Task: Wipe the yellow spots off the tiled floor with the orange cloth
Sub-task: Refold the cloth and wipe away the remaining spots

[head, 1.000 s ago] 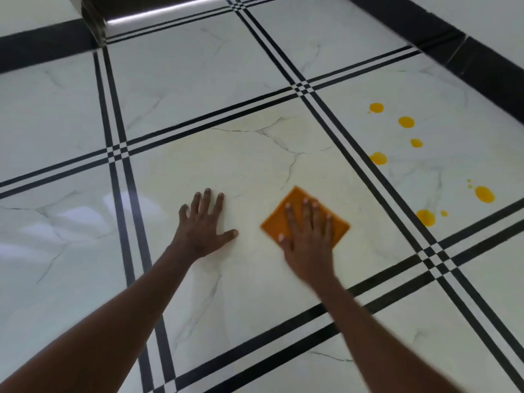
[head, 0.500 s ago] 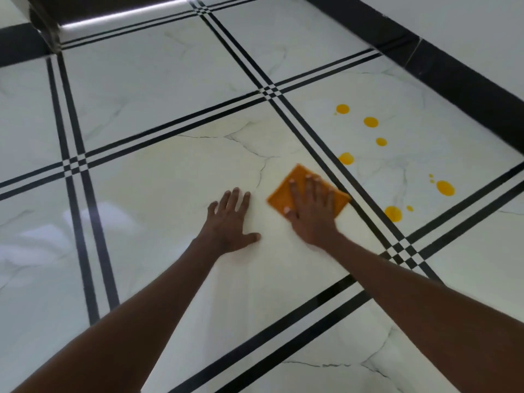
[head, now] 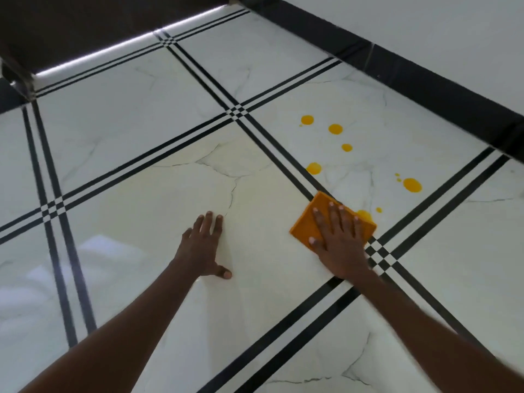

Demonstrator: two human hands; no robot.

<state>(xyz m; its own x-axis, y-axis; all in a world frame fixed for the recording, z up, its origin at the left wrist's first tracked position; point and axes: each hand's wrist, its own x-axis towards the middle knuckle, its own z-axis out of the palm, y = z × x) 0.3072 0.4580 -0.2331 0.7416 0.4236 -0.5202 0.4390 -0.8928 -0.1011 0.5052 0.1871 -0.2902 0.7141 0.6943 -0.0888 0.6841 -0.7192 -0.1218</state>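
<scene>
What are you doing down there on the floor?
A person is cleaning yellow spots off the tiled floor. The right hand presses an orange cloth flat on the floor, at the edge of the nearest spot. The left hand rests flat on the tile. Several spots beyond the cloth are not yet wiped.

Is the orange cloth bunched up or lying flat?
Flat: the orange cloth lies as a neat rectangle on the floor under the right hand's straight fingers.

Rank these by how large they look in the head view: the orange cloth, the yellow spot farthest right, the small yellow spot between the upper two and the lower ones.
1. orange cloth, partly under the right hand
2. rightmost yellow spot
3. small middle spot
</scene>
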